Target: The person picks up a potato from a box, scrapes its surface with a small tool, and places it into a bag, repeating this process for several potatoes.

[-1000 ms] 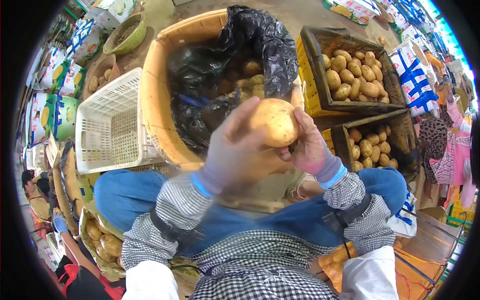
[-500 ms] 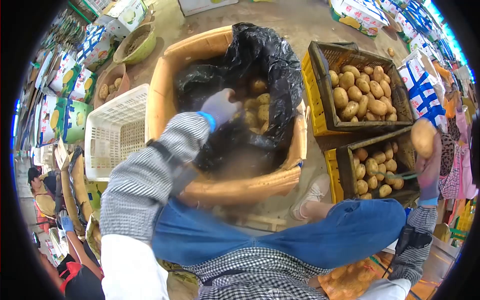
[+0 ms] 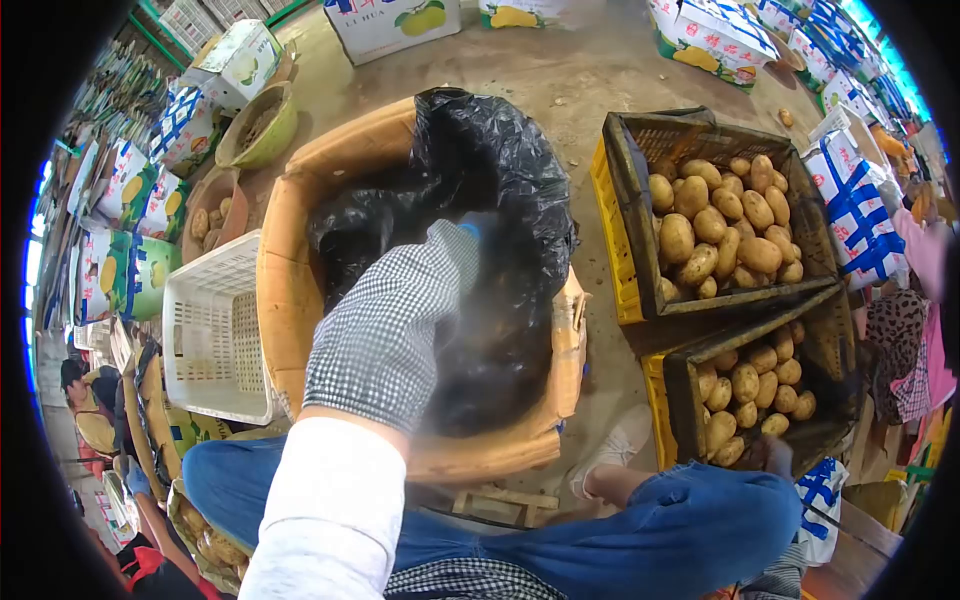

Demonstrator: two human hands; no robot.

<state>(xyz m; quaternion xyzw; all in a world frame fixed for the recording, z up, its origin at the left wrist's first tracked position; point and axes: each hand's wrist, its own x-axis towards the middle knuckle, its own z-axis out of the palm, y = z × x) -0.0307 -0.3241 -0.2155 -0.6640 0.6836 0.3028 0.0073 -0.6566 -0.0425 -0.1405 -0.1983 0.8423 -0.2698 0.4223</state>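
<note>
My left arm, in a checkered sleeve (image 3: 385, 325), reaches down into a cardboard box (image 3: 285, 285) lined with a black plastic bag (image 3: 490, 140). Past a blue cuff (image 3: 480, 222) the hand is lost in the dark, blurred inside, so its fingers do not show. My right hand (image 3: 778, 457) is at the lower right, by the near edge of a dark-lined yellow crate (image 3: 655, 400) of potatoes, just below a small potato (image 3: 775, 424). It is dim and smeared, and partly hidden behind my knee; whether it grips anything cannot be made out.
A second crate of potatoes (image 3: 630, 265) stands beyond the lower one. Left of the box is a white plastic basket (image 3: 190, 345), with tubs (image 3: 262, 125) behind it. Printed cartons (image 3: 395, 30) line the floor's far side. Another person's gloved hand (image 3: 137, 478) shows at far left.
My left hand has gone deeper into the box, out of sight. My right hand, earlier raised with a large potato, has dropped beside the lower crate. The view has shifted.
</note>
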